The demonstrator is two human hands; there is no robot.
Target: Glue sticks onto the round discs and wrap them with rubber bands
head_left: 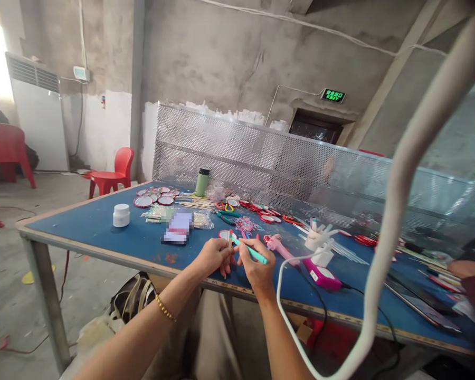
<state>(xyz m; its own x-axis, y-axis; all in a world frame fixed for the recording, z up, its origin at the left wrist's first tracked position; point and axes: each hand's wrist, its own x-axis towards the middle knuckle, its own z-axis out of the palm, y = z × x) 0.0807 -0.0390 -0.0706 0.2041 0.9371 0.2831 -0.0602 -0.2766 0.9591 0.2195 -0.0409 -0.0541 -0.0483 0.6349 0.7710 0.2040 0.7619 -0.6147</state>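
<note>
My left hand point(214, 256) is closed in a pinch on a small thin stick with a red tip point(230, 237), held just above the blue table point(103, 232). My right hand point(255, 264) is closed around a teal pen-like tool point(252, 252), whose tip points at the thing in my left hand. Both hands hover near the table's front edge. A small round red-rimmed mirror point(225, 234) lies just beyond them.
A white jar point(121, 215), green bottle point(201, 182), round red-rimmed mirrors point(154, 198), scissors point(226, 214), pink glue gun point(279, 245), pink box point(320, 274) and white cup of sticks point(314, 237) lie on the table. A perforated metal screen point(261, 158) backs it. Another person's hand point(469, 269) is at right. A white cable point(399, 211) hangs close to the camera.
</note>
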